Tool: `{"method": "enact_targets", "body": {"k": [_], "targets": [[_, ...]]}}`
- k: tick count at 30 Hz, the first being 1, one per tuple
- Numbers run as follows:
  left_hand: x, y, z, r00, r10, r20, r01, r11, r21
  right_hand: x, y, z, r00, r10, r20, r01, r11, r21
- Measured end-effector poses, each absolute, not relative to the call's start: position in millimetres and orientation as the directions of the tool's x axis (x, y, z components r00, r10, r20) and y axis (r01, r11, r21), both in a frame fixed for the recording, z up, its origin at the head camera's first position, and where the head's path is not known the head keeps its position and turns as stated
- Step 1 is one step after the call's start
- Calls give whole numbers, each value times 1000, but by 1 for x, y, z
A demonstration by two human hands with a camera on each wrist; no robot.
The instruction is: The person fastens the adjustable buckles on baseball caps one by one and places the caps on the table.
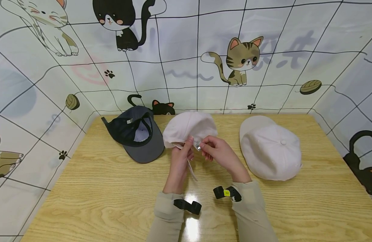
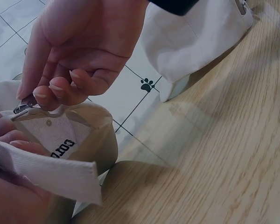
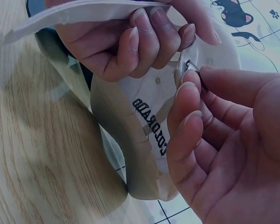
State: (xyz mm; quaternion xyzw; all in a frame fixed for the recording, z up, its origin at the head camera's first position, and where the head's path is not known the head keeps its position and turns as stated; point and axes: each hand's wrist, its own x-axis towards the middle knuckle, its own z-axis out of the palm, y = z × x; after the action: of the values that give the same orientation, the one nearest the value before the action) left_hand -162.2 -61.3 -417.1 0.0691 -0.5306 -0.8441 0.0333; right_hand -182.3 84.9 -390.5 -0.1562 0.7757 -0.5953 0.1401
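Note:
A pale pinkish-white baseball cap [image 1: 190,126] is in the middle of the table, its back opening towards me. My left hand [image 1: 180,159] grips the cap's rear edge and fabric strap [image 1: 191,170], whose loose end hangs down past the wrist side. At the strap's other side my right hand [image 1: 220,153] pinches a small metal buckle [image 1: 198,146] between thumb and index finger. In the right wrist view, dark lettering [image 3: 151,126] shows inside the cap. The left wrist view has the strap [image 2: 56,172] sticking out free of the buckle [image 2: 22,108].
To the left lies a dark grey cap [image 1: 143,153], its inside facing up. A second white cap [image 1: 272,149] sits on the right, crown up. The wooden table [image 1: 113,201] ends at a cat-patterned backdrop [image 1: 180,77] behind the caps.

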Motion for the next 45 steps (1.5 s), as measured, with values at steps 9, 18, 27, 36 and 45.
{"method": "enact_targets", "body": {"k": [9,18,27,36,45], "targets": [[-162,-61,-416,-989,-114,-89,-31,-433,901,-182,85,-390,-913,-407,-35,-72,245,-967],[-161,-60,-418,-996,-77,-36,-1,-416,909,-182,86,-392,-917,-398,-36,-66,240,-969],[-166,-64,-420,-992,-124,-29,35,-487,873,-182,87,-387,-947,-320,21,-74,156,-985],[-166,-75,-411,-982,-188,-17,112,-652,750,-183,91,-383,-975,-198,100,-102,1,-995],[-164,-92,-406,-972,-230,57,198,-654,730,-185,94,-385,-983,-131,127,-124,-31,-992]]}}
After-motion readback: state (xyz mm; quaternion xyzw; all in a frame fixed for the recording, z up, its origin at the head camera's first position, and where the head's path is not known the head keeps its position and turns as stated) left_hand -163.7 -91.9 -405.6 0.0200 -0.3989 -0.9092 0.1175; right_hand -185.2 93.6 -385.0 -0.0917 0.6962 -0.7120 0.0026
